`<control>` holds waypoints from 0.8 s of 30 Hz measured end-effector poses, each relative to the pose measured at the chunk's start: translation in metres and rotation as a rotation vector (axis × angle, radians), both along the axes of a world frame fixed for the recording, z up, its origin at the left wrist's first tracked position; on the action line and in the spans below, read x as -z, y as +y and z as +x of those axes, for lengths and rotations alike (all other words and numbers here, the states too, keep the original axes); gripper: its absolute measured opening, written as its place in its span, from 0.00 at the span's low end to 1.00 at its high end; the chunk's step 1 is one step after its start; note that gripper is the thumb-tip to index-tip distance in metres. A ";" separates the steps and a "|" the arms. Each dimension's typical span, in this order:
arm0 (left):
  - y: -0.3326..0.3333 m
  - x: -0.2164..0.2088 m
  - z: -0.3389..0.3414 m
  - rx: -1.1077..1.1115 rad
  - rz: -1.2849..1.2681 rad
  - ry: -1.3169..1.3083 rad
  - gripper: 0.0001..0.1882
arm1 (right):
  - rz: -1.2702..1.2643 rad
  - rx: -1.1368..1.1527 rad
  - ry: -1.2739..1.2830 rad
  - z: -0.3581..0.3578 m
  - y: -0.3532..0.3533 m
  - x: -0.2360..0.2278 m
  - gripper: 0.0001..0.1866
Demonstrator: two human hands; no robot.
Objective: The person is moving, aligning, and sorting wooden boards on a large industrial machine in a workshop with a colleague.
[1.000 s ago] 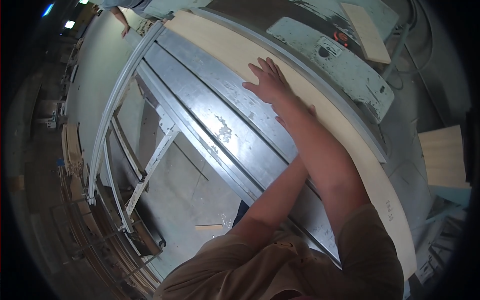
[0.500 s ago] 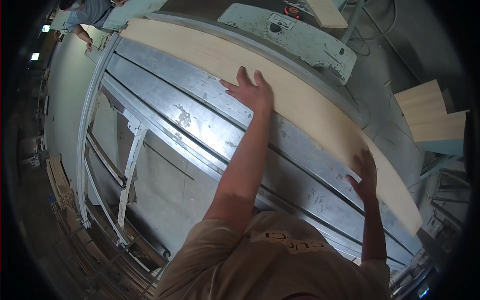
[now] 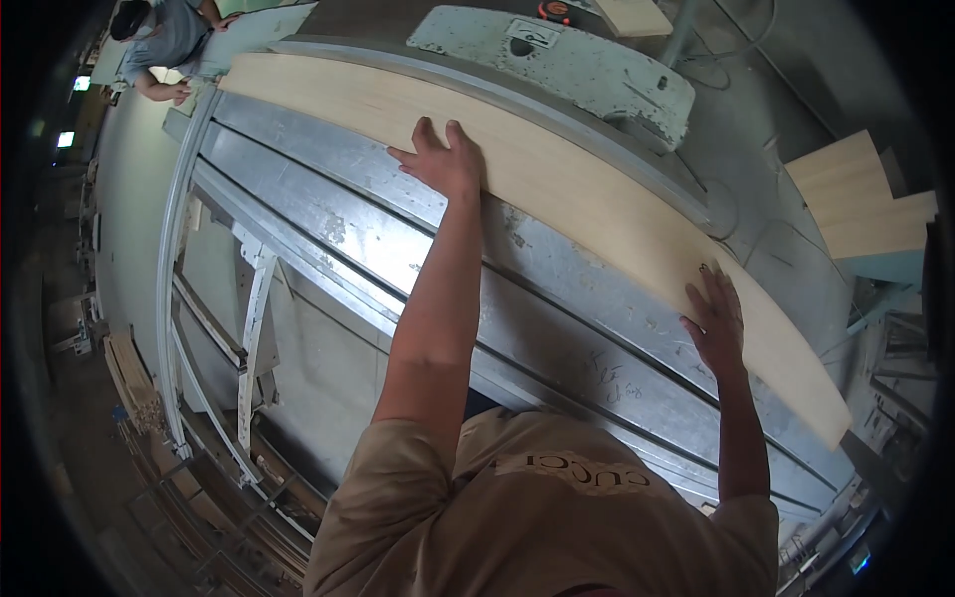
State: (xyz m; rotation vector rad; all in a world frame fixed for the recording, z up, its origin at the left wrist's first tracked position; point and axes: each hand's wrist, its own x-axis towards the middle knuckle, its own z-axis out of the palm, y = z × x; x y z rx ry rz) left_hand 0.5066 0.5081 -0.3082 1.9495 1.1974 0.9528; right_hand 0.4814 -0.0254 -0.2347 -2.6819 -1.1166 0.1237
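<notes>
A long pale wooden board (image 3: 582, 199) lies flat along the far side of a ribbed metal table (image 3: 373, 234), against a raised grey metal edge. My left hand (image 3: 441, 164) rests on the board's near edge, left of its middle, with fingers spread and thumb out over the metal. Farther right, my right hand (image 3: 718, 318) lies on the board near its right end, its fingers stretched out and apart. Neither hand is wrapped around anything.
Beyond the board stands a worn pale-green machine cover (image 3: 597, 85). Cut wooden panels (image 3: 860, 204) sit at the right. A co-worker (image 3: 174, 45) stands at the far left end. Wood strips (image 3: 132, 378) are stacked at the lower left, past a white metal brace (image 3: 256, 348).
My left hand has slid leftward along the board, fingers still spread. My right hand stays near the right end. The whole view has shifted slightly, and more of the co-worker shows.
</notes>
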 end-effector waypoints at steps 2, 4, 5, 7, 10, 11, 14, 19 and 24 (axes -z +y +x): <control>-0.012 -0.001 0.004 -0.010 -0.066 0.016 0.34 | -0.009 0.016 -0.018 -0.003 -0.005 0.000 0.36; -0.010 0.001 0.005 -0.025 -0.040 0.016 0.33 | 0.003 -0.011 -0.018 -0.002 -0.008 0.003 0.37; -0.009 0.000 0.004 -0.024 -0.040 0.009 0.33 | -0.008 -0.019 -0.024 -0.001 -0.010 0.005 0.38; -0.011 -0.002 0.004 -0.040 -0.035 0.015 0.33 | 0.014 -0.047 -0.041 0.000 -0.013 0.007 0.39; -0.010 -0.004 0.002 0.012 -0.047 0.041 0.33 | 0.047 -0.059 -0.052 0.000 -0.012 0.007 0.39; -0.011 -0.004 0.003 -0.003 -0.045 0.041 0.34 | 0.037 -0.038 -0.038 -0.001 -0.012 0.006 0.39; -0.012 0.001 0.007 0.017 -0.030 0.041 0.34 | 0.044 -0.021 -0.041 -0.001 -0.015 0.006 0.38; 0.010 0.022 0.002 0.039 0.061 0.031 0.35 | 0.086 -0.043 -0.032 0.000 -0.011 0.002 0.36; 0.027 0.039 0.008 0.056 -0.030 -0.239 0.36 | 0.129 -0.036 -0.036 0.002 -0.014 -0.002 0.36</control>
